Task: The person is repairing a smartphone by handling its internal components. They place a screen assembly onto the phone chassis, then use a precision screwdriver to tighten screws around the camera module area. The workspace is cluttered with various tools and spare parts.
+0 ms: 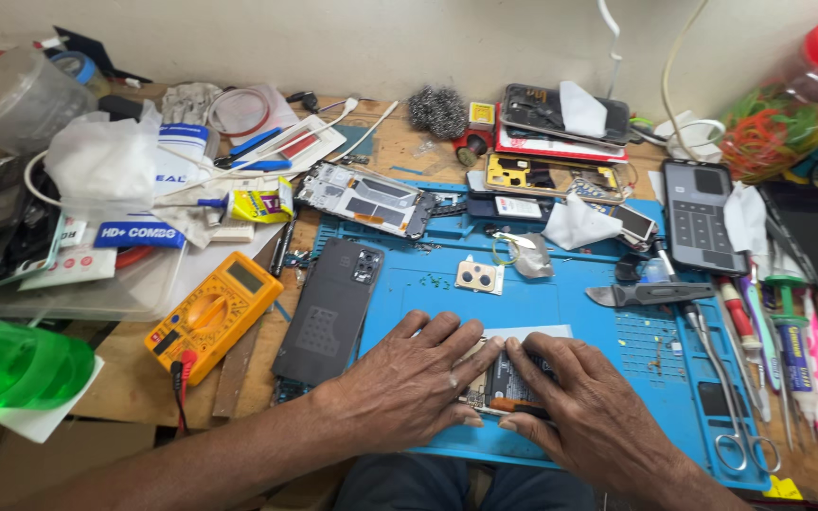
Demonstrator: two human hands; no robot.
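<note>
On the wooden surface (125, 383) lies a big blue silicone repair mat (570, 293), and at its near edge sits an opened phone body with its dark innards showing (504, 383), pinned flat under both my hands. Left of it a black phone back cover (331, 310) lies beside a yellow multimeter (212, 315). My left hand (409, 383) presses down with its grip spread, clasping nothing, while my right hand (584, 412) pinches a slim orange-tipped tool (521, 407) against the phone.
</note>
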